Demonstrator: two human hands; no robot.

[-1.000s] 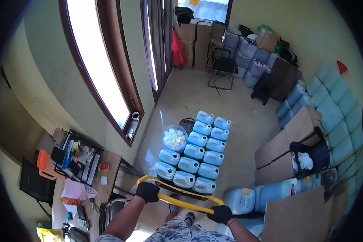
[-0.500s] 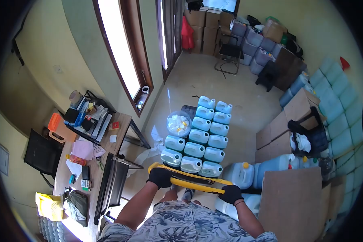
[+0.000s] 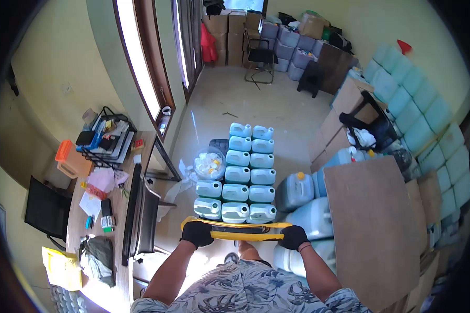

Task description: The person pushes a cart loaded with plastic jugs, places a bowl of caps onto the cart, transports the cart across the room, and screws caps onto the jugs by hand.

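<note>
A yellow handle spans the space in front of my body. My left hand, in a black glove, is wrapped round its left end. At the right end my right hand, gloved in black too, grips the same handle. Just beyond it, rows of open-necked jugs with pale blue-green liquid stand close together; what carries them is mostly hidden. A clear round tub of white and yellow caps sits at their left side, near a dark surface.
On the left is a desk with papers, a file rack and a bag. Large blue containers and a brown board flank the right side. A black chair and boxes stand at the back.
The view has shifted and turned. The handle and the jugs now lie straighter in front of me, nearer the large containers and board on the right. Both hands have kept hold of the handle.
</note>
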